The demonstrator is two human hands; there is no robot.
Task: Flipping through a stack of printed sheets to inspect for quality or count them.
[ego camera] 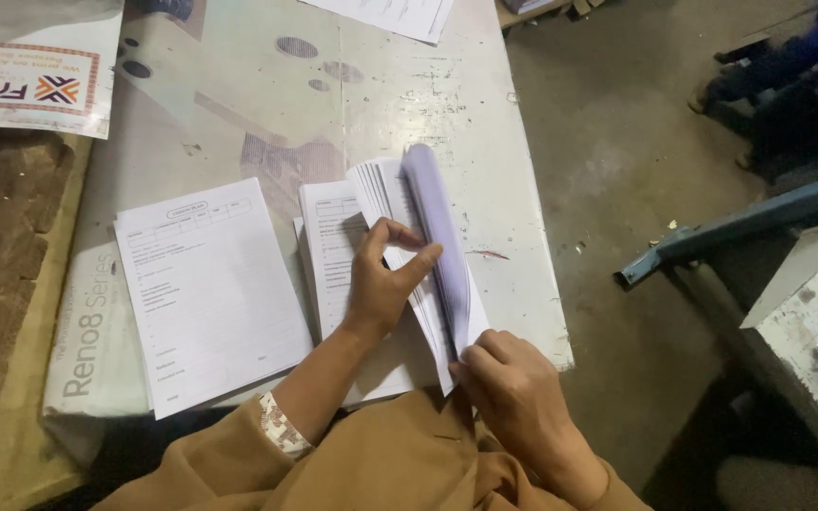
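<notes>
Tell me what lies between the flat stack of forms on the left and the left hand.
Head view: only the printed page of the pile being leafed lies between the flat stack and the left hand.

On the worktop (485, 142), a flat stack of forms (208, 289) lies left of the fanned sheaf of sheets (428, 218); more papers (395, 14) lie at the far edge.

Print workshop (scuffed worktable (447, 104), form stacks (205, 289))
</notes>
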